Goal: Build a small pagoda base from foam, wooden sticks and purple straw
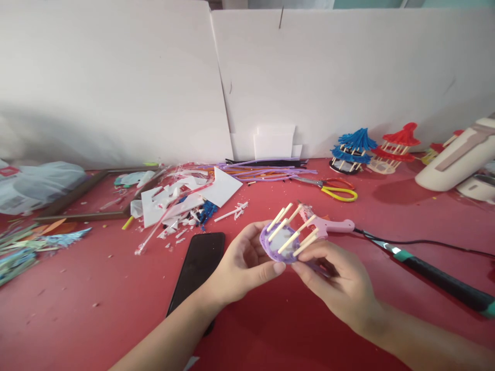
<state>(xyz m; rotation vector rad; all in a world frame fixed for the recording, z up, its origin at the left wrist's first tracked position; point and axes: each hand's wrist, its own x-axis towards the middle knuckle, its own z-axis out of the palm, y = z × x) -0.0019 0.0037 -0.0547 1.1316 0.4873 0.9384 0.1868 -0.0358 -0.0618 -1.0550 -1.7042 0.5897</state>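
Note:
My left hand (245,265) is closed around the left side of a small round base (284,239), its thumb along the near edge. The base has a white middle and a fuzzy purple rim, and several pale sticks stand up from it, tilted toward the upper right. My right hand (336,273) pinches at the rim's lower right. A purple pipe cleaner (320,270) trails under its fingers; part of it is hidden by the hand. Just behind the base lies a pink glue gun (334,225) with a black cord.
A black phone (199,263) lies by my left wrist, and a black-and-teal cutter knife (436,278) to the right. Behind are scissors (336,191), purple pipe cleaners (266,171), white scraps (185,198), a blue pagoda model (352,150), a red one (398,147) and a tilted bottle (452,154).

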